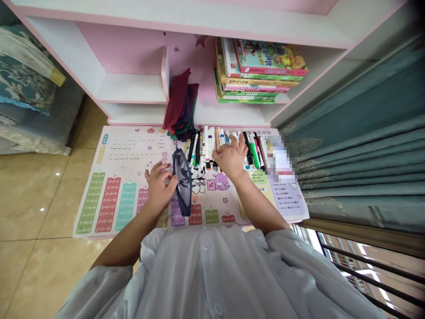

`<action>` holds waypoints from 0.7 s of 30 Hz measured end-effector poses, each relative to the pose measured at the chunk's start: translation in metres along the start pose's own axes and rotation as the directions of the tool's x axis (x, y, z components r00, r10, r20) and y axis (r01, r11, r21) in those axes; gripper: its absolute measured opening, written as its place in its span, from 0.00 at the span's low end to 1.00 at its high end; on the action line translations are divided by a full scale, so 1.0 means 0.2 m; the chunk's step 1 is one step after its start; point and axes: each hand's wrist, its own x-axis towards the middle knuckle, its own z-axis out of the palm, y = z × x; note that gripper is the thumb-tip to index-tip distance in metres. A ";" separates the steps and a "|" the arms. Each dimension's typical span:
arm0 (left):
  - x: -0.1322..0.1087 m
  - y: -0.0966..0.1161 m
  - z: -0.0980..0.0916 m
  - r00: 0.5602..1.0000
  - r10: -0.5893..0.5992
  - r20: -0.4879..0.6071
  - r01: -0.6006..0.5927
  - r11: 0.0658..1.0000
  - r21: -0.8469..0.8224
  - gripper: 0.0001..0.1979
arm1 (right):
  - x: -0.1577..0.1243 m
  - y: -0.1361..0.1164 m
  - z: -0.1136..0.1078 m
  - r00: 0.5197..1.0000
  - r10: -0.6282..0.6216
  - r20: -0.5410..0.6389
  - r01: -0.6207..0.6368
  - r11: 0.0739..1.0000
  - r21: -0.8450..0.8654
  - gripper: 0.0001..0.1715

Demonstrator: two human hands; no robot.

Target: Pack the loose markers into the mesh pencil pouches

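**Fig. 1. Two hands working over a row of markers and a mesh pouch**

The pale shirt is filling the foreground, with both forearms reaching forward from it. The hands are working well apart. The left hand is pressing against the side of a navy mesh pouch, though whether it is clamping the pouch cannot be told. The pouch is lying just to the right of that hand, its long axis running front to back and tilting slightly. The right hand is spreading its fingers open over a row of felt-tip markers, which are lying side by side, also pointing front to back. The left hand is nearer the pouch, and the right hand is nearer the markers. Beneath them, a multiplication-table mat is carrying both groups, and a blurred card is lying at its right end. Farther on, dark red fabric pouches are standing against a pink shelf unit, beside stacked picture books. A teal curtain is hanging to the right.
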 end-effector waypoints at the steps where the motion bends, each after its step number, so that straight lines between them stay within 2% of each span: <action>1: 0.00 0.00 0.00 1.000 0.000 -0.002 0.000 1.000 0.000 0.11 | 0.01 0.00 0.00 1.000 0.002 0.014 -0.002 1.000 -0.006 0.14; 6: 0.00 0.00 0.00 1.000 0.001 0.010 0.000 1.000 -0.004 0.11 | 0.05 -0.01 -0.01 0.994 -0.005 0.112 0.009 0.999 -0.040 0.15; 13: 0.00 0.00 0.00 1.000 -0.013 0.003 0.013 1.000 -0.027 0.11 | 0.09 -0.05 -0.01 0.982 -0.027 0.187 0.046 0.994 -0.096 0.16; 16: 0.00 -0.01 0.00 1.000 -0.007 -0.006 0.007 0.999 -0.038 0.11 | 0.08 -0.05 -0.02 0.985 -0.034 0.172 0.048 0.996 -0.077 0.15; 21: 0.00 -0.01 0.00 1.000 0.016 -0.004 -0.016 0.999 -0.034 0.11 | 0.01 -0.06 -0.10 0.998 -0.042 0.045 0.041 0.999 0.030 0.10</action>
